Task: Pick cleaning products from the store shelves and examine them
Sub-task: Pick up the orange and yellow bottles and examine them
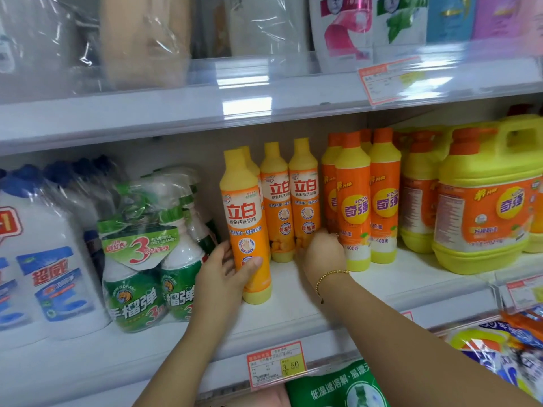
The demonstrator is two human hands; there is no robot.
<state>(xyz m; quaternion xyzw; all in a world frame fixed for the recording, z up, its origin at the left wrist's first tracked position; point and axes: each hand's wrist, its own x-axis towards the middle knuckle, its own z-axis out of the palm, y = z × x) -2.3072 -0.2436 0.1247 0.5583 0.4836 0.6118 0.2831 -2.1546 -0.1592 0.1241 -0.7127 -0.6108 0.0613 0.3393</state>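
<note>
Now, with your left hand (220,268) gripping the front orange bottle (245,218) at frame centre, lift it straight off the shelf (293,315). Your right hand (323,254) curls at the rear bottle (304,201), just right of centre; whether it grips cannot be told.

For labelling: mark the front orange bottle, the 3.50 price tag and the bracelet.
front orange bottle (244,212): head view, white label patch.
3.50 price tag (291,365): head view, yellow price box.
bracelet (332,273): head view, beads atop wrist.

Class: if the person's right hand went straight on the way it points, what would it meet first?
Most likely the lower part of the rightmost yellow-capped bottle, which the right hand points at; its fingers may touch it. Depth is unclear, and an orange-capped bottle stands close beside.
</note>
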